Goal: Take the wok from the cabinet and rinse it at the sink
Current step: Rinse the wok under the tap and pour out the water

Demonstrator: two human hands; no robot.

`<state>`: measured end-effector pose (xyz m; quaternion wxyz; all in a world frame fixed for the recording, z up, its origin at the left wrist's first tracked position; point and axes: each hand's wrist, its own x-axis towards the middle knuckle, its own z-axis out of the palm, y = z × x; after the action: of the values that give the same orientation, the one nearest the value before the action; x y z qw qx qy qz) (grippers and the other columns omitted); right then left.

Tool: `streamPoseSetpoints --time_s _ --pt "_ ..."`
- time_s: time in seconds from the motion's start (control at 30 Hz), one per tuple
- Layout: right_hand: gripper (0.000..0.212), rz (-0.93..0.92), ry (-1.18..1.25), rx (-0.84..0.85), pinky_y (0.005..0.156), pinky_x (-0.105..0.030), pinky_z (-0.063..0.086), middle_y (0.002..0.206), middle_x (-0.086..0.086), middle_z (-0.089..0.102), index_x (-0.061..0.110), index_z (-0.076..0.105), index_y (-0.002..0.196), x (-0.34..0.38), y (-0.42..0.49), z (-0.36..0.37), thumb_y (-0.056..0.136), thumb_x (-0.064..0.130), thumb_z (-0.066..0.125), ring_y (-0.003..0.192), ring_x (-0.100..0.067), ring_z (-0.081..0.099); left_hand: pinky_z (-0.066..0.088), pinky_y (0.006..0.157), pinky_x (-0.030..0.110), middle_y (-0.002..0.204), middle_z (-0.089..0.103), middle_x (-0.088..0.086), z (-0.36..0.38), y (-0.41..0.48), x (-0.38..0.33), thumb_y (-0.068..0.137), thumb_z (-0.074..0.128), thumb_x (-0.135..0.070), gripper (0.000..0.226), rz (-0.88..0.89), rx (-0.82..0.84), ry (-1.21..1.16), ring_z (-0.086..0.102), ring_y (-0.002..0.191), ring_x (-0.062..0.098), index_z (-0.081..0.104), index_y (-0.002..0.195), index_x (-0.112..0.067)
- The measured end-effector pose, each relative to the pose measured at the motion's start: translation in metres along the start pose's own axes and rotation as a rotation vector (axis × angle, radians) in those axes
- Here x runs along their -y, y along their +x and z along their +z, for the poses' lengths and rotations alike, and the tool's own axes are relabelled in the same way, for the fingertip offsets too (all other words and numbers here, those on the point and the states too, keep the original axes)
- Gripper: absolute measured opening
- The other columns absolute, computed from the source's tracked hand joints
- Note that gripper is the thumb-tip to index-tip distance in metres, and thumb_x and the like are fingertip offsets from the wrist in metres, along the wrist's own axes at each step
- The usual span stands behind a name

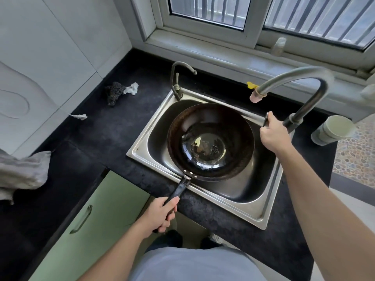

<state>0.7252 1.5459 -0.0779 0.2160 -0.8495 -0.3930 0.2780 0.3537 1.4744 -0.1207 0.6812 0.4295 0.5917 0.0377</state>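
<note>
Here: one wok (182,136), one sink (140,149), two taps (177,90) (312,102); left hand (160,213) around wok handle (178,191), right hand (274,136) around tap lever (266,119).

Head view, looking down, close

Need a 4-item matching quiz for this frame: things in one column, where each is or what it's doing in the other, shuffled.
Column A
1. wok
2. left hand
3. right hand
4. grey cloth

Column B
a. holds the tap lever
b. lies on the counter, left of the sink
c. grips the wok handle
d. sits in the sink

Pairs: 1-d, 2-c, 3-a, 4-b
</note>
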Motion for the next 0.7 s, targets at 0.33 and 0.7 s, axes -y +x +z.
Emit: streamPoseSetpoints --time_s 0.33,0.7 --pt "0.061 -0.006 -0.011 0.022 0.111 -0.047 0.035 0.153 -0.021 0.042 0.008 0.025 0.154 0.0023 0.0022 0.0021 0.097 0.011 0.043 0.137 -0.042 0.042 0.027 0.035 0.02 0.056 0.047 0.0 0.0004 0.0001 0.0015 0.096 0.053 -0.042 0.036 -0.004 0.001 0.0 0.034 0.039 0.012 0.053 0.08 -0.009" --pt "0.051 0.009 0.052 0.01 0.101 -0.046 0.042 0.145 -0.021 0.051 0.007 0.036 0.144 0.0014 0.0016 0.0027 0.096 0.014 0.049 0.125 -0.041 0.052 0.027 0.036 0.02 0.056 0.047 0.0 0.0001 0.0003 0.0011 0.096 0.053 -0.042 0.036 -0.014 0.006 -0.011 0.034 0.039 0.012 0.053 0.081 -0.009"
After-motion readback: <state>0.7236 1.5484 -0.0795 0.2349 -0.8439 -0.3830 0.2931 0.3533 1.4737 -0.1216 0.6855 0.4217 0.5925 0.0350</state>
